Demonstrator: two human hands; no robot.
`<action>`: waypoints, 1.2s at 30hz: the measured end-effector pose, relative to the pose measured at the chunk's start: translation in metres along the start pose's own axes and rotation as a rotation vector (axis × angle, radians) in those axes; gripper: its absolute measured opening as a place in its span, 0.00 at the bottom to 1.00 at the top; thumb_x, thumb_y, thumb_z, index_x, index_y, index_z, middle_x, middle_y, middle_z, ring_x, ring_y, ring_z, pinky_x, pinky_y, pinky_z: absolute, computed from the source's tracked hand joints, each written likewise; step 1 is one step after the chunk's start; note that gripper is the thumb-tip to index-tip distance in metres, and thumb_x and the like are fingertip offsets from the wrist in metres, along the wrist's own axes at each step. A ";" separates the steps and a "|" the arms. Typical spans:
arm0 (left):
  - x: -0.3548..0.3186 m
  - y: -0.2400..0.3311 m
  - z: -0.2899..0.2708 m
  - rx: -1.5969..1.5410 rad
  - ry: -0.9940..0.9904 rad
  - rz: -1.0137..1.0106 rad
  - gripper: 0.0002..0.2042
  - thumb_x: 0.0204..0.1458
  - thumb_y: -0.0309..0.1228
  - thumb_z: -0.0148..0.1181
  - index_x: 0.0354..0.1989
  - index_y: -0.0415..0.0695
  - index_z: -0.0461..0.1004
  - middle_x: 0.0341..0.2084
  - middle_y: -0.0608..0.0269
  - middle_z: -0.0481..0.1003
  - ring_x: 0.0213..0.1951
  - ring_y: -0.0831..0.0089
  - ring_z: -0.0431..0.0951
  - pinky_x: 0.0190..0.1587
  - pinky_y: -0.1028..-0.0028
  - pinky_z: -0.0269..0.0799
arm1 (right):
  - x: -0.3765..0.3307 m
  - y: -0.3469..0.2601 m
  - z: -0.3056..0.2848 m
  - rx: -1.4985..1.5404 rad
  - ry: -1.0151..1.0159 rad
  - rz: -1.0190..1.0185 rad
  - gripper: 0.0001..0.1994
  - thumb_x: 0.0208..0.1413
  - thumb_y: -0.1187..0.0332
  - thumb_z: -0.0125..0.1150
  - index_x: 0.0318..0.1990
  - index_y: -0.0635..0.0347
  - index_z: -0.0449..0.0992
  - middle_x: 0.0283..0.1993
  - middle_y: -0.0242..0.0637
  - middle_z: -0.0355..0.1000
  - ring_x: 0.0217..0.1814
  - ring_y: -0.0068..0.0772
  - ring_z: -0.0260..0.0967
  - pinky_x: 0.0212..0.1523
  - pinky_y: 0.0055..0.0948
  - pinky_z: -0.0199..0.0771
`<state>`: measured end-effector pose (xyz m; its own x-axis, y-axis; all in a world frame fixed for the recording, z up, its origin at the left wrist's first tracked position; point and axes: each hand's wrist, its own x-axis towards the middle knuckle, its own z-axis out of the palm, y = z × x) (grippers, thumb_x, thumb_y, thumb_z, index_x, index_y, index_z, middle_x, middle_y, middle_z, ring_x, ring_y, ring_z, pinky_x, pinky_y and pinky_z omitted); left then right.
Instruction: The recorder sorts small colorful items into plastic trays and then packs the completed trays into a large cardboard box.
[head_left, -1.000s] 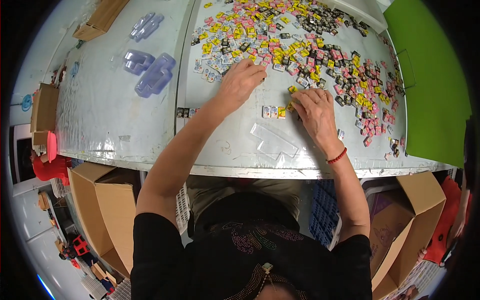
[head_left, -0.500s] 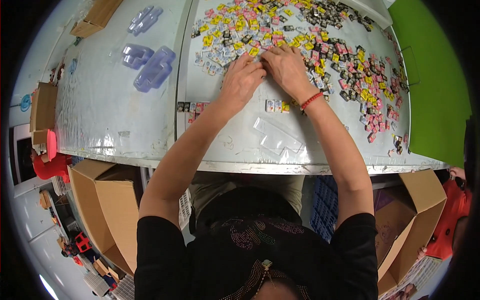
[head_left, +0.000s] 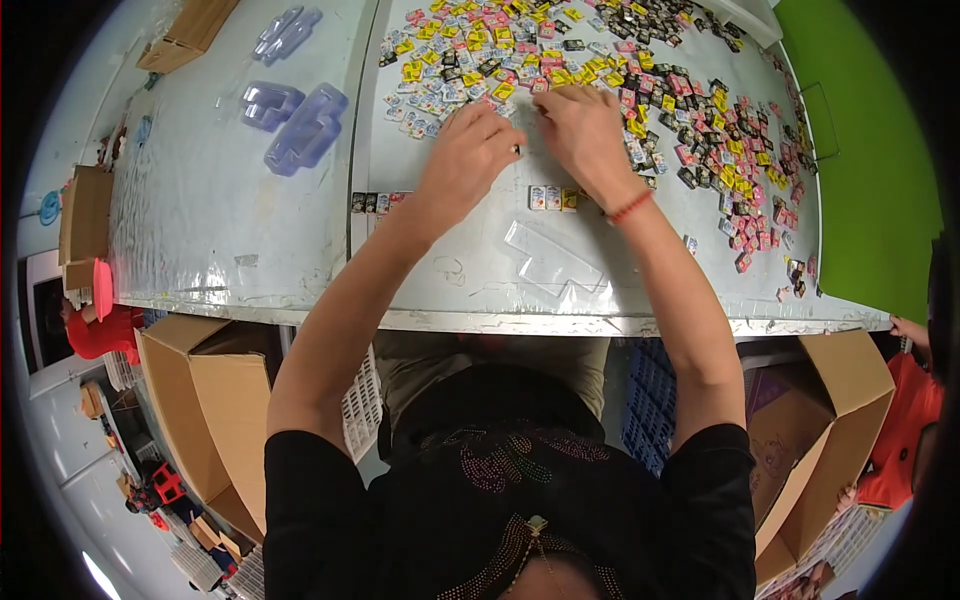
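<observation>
My left hand (head_left: 470,158) is over the near edge of a spread of small packets (head_left: 490,40) in pink, yellow, black and white. Its fingers are curled together, and a tiny dark spot shows by the thumb tip; what it may hold is too small to name. Just right of it, my right hand (head_left: 585,135), a red beaded bracelet at the wrist, has bent fingers reaching into the packets; anything in them is hidden. A short row of white and yellow packets (head_left: 552,198) lies below my right hand. Another row (head_left: 378,203) is partly covered by my left forearm.
A clear plastic tray (head_left: 550,260) lies near the table's front edge. Bluish clear trays (head_left: 306,130) are on the left table section. Open cardboard boxes (head_left: 230,410) stand below the table on both sides. People in red are at the far left and right.
My hands have drawn apart, the left moving left and the right slightly right. The view has shifted a little. The short rows of packets look the same.
</observation>
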<state>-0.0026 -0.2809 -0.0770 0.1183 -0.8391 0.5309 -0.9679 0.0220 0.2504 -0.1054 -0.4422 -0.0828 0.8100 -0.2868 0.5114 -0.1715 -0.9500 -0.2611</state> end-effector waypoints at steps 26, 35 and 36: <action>-0.006 0.001 -0.019 0.051 -0.112 -0.327 0.09 0.48 0.29 0.65 0.36 0.39 0.76 0.35 0.55 0.75 0.41 0.58 0.75 0.42 0.63 0.71 | -0.091 0.005 -0.068 0.093 0.029 0.087 0.10 0.47 0.71 0.68 0.39 0.57 0.79 0.43 0.33 0.75 0.49 0.39 0.68 0.55 0.39 0.60; -0.013 0.007 -0.008 0.173 -0.060 -0.302 0.10 0.44 0.28 0.68 0.34 0.40 0.77 0.33 0.58 0.74 0.38 0.59 0.74 0.40 0.64 0.71 | -0.105 0.024 -0.068 0.045 0.003 0.194 0.07 0.50 0.73 0.65 0.38 0.56 0.79 0.41 0.32 0.76 0.49 0.37 0.69 0.56 0.40 0.60; -0.014 0.007 -0.006 0.164 -0.027 -0.284 0.10 0.43 0.28 0.68 0.34 0.40 0.77 0.33 0.58 0.74 0.38 0.59 0.74 0.40 0.64 0.72 | -0.102 0.021 -0.070 0.052 -0.008 0.178 0.07 0.49 0.73 0.65 0.38 0.55 0.79 0.41 0.32 0.77 0.49 0.37 0.69 0.56 0.41 0.60</action>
<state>-0.0098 -0.2653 -0.0776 0.3844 -0.8135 0.4365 -0.9203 -0.3005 0.2505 -0.2310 -0.4417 -0.0836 0.7741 -0.4485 0.4469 -0.2834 -0.8766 -0.3888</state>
